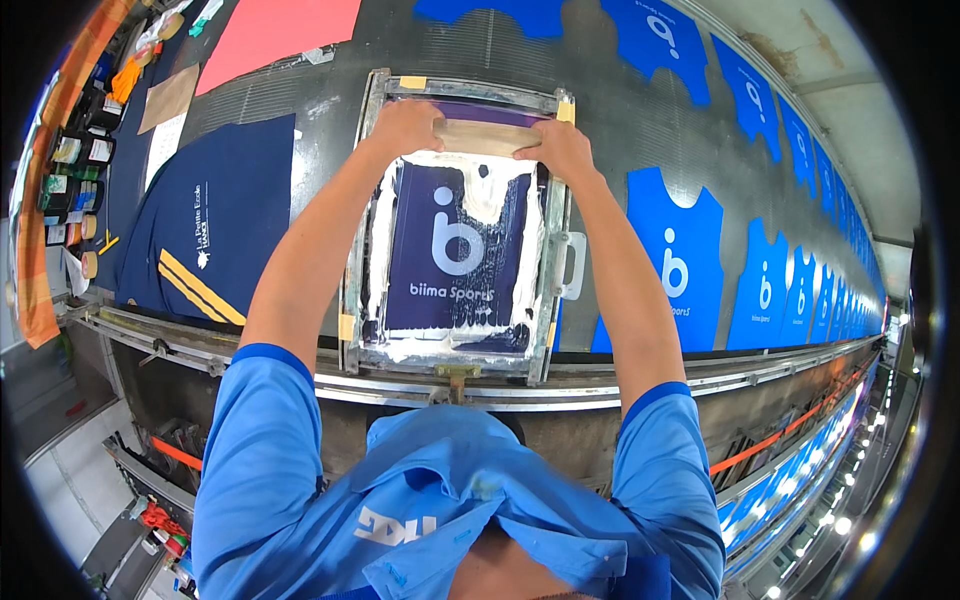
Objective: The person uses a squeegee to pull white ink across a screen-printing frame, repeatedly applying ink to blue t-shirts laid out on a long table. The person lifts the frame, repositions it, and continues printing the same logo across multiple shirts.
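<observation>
Both my arms reach forward over a screen-printing frame [352, 270] lying on the long dark table. My left hand [408, 128] grips the left end of a wooden squeegee [486, 137], and my right hand [562, 150] grips its right end. The squeegee lies crosswise near the frame's far end. White ink [484, 200] is smeared below it and along the inner sides of the frame. On the dark purple mesh [415, 230] a pale round logo and a line of lettering show. The squeegee's lower edge is hidden in the ink.
Blue printed shirt pieces [675, 245] lie in rows to the right. A navy garment piece [230, 220] with yellow stripes is at left, with a coral-red sheet [285, 40] beyond. Ink containers [85, 150] stand at the far left. A metal rail [560, 395] runs along the table's near edge.
</observation>
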`<act>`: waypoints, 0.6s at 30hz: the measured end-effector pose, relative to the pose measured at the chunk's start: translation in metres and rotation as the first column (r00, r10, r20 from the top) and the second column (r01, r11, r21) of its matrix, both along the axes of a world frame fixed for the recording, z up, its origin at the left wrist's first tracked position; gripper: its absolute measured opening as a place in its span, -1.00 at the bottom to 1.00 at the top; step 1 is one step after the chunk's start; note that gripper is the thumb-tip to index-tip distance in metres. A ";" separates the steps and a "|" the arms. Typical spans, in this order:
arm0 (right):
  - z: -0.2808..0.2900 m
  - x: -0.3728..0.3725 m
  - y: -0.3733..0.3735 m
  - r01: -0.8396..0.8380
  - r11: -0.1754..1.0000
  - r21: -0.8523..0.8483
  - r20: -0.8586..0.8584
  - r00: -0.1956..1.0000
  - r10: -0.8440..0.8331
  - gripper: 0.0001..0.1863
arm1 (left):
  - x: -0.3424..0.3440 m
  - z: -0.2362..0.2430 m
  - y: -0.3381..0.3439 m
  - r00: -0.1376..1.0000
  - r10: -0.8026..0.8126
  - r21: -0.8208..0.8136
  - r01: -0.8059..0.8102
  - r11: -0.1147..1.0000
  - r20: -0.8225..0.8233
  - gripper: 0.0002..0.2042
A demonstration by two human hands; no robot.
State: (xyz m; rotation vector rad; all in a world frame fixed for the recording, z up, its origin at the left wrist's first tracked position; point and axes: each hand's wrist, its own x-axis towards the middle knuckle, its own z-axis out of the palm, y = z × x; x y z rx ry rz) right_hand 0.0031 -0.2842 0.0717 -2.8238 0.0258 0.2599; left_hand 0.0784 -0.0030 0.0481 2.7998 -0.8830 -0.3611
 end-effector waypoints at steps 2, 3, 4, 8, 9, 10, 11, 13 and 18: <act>-0.005 -0.016 0.006 -0.011 1.000 0.001 -0.024 1.000 0.011 -0.42 | -0.013 -0.007 0.006 1.000 -0.020 0.006 0.020 1.000 -0.005 -0.44; -0.008 -0.026 0.010 -0.019 1.000 0.002 -0.036 0.999 0.019 -0.44 | -0.021 -0.010 0.008 1.000 -0.022 0.014 0.023 1.000 -0.016 -0.45; -0.012 -0.038 0.013 -0.034 0.999 -0.005 -0.020 0.999 0.034 -0.46 | -0.033 -0.011 0.012 0.999 -0.021 0.031 0.022 0.999 -0.036 -0.45; -0.010 -0.096 0.025 -0.074 0.997 -0.033 0.030 0.997 0.075 -0.56 | -0.100 -0.006 0.027 1.000 -0.004 -0.031 0.004 1.000 0.002 -0.60; -0.007 -0.110 0.030 -0.089 0.996 -0.021 0.022 0.996 0.089 -0.56 | -0.117 -0.002 0.032 1.000 0.011 -0.046 -0.010 0.999 0.008 -0.67; -0.007 -0.124 0.034 -0.096 0.995 -0.014 0.023 0.995 0.097 -0.55 | -0.132 -0.001 0.037 1.000 0.020 -0.064 -0.019 0.998 0.022 -0.74; -0.004 -0.143 0.042 -0.099 0.995 0.015 0.021 0.995 0.099 -0.61 | -0.151 -0.005 0.043 0.999 0.030 -0.074 -0.028 0.997 0.025 -0.83; -0.012 -0.178 0.054 -0.118 0.992 0.053 0.038 0.993 0.116 -0.63 | -0.190 -0.007 0.055 0.999 0.034 -0.087 -0.031 0.996 0.025 -0.84; -0.037 -0.224 0.076 -0.181 0.972 0.152 0.162 0.974 0.156 -0.76 | -0.243 -0.013 0.080 0.998 0.056 -0.102 -0.057 0.993 -0.018 -0.86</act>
